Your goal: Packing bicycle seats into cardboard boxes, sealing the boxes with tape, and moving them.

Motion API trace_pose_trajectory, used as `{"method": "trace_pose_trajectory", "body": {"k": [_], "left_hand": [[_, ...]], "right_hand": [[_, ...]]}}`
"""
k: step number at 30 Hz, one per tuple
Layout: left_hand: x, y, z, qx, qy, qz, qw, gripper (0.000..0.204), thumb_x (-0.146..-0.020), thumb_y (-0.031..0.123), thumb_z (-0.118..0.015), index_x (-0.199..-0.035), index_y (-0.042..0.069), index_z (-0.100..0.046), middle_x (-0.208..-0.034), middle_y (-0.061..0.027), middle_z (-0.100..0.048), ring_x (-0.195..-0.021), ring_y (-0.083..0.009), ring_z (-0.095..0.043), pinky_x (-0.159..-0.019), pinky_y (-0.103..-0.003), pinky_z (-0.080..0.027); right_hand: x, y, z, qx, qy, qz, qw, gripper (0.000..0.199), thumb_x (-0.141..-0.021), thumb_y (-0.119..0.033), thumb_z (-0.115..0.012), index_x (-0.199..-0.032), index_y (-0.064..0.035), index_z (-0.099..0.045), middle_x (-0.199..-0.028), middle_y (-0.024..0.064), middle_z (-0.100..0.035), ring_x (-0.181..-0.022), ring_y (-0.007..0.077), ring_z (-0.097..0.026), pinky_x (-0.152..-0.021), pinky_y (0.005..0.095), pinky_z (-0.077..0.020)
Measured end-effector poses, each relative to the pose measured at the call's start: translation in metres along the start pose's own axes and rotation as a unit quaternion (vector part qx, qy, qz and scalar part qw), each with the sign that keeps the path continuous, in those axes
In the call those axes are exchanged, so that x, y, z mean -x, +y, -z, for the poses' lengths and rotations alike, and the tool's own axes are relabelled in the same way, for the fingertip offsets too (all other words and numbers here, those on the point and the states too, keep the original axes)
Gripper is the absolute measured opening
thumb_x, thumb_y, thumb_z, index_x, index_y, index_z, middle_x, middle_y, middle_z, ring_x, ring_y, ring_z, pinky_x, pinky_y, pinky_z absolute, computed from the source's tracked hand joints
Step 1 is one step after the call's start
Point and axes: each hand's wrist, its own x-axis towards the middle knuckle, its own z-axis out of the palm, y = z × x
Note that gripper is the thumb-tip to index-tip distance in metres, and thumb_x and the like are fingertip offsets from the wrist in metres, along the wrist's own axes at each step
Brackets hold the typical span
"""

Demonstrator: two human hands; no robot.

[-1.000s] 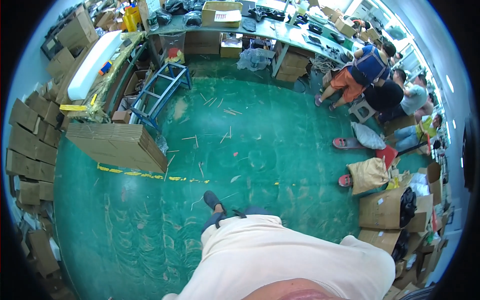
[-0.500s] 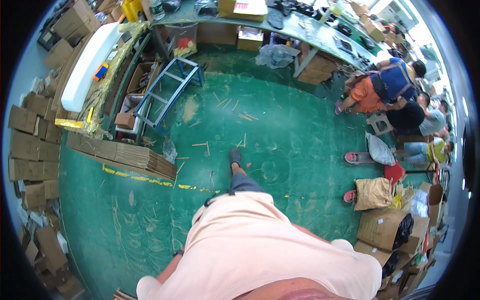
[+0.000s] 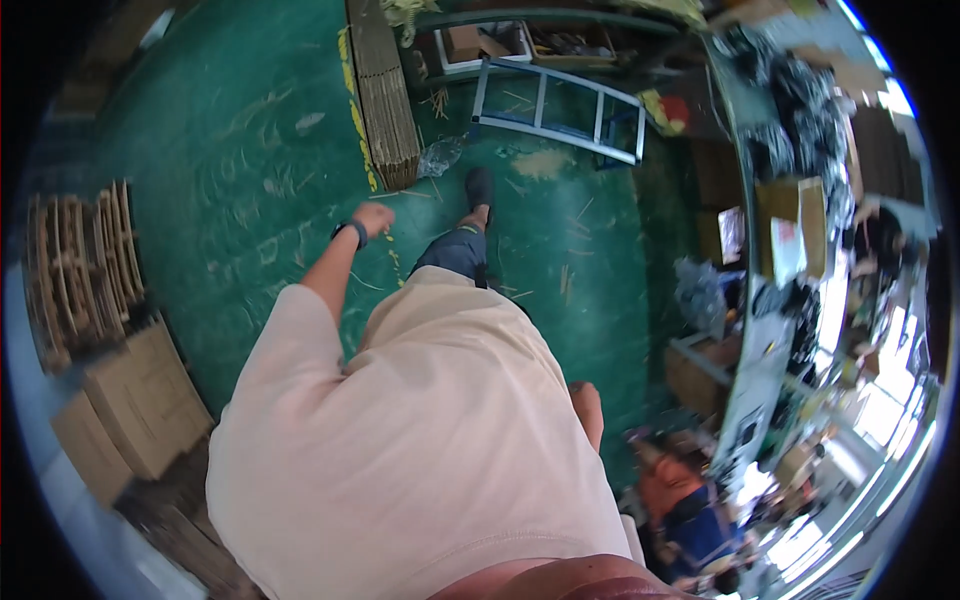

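Observation:
My left hand [image 3: 374, 219] hangs over the green floor left of my leg, its fingers loosely curled, with nothing visible in them. A dark band [image 3: 350, 233] circles that wrist. Nearest to the hand is a flat stack of folded cardboard [image 3: 385, 110] on the floor, and the hand is apart from it. On the other side of my body, my right hand [image 3: 583, 393] shows only in part past the shirt; its fingers cannot be made out. One foot in a dark shoe [image 3: 480, 190] is stepped forward.
Beyond the foot stands a blue-grey metal ladder-like frame [image 3: 541, 128]. Thin sticks [image 3: 567, 280] and clear plastic [image 3: 440, 157] litter the floor. To the right runs a long workbench [image 3: 745, 400]; a person in blue and orange [image 3: 690, 505] is near it. Boxes [image 3: 150, 400] and wooden pallets [image 3: 85, 270] stand left.
The view has swung left, so the cardboard stack and metal frame now lie ahead and the workbench lies right. My left hand has come forward into view; part of my right hand now shows.

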Motion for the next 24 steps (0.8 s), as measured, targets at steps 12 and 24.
{"method": "trace_pose_trajectory", "body": {"k": [12, 24], "left_hand": [[-0.252, 0.01, 0.069, 0.136, 0.453, 0.247, 0.846, 0.091, -0.106, 0.064, -0.056, -0.167, 0.0, -0.035, -0.166, -0.029, -0.046, -0.152, -0.045, -0.047, -0.121, -0.052, -0.045], [-0.184, 0.148, 0.009, 0.025, 0.413, 0.355, 0.838, 0.041, -0.107, 0.046, -0.06, -0.127, 0.015, -0.075, -0.114, -0.0213, -0.08, -0.106, -0.0448, -0.076, -0.087, -0.058, -0.06]], "right_hand": [[-0.301, 0.051, 0.223, -0.323, -0.066, -0.234, 0.915, 0.05, -0.109, -0.021, -0.066, -0.152, 0.0036, -0.058, -0.1, 0.0076, -0.074, -0.088, 0.015, -0.072, -0.077, 0.0309, -0.0597], [-0.567, 0.132, 0.386, -0.197, -0.128, -0.148, 0.961, 0.049, -0.105, -0.023, -0.069, -0.146, 0.0019, -0.065, -0.091, 0.0074, -0.075, -0.078, 0.0142, -0.07, -0.072, 0.0316, -0.0576]]}}
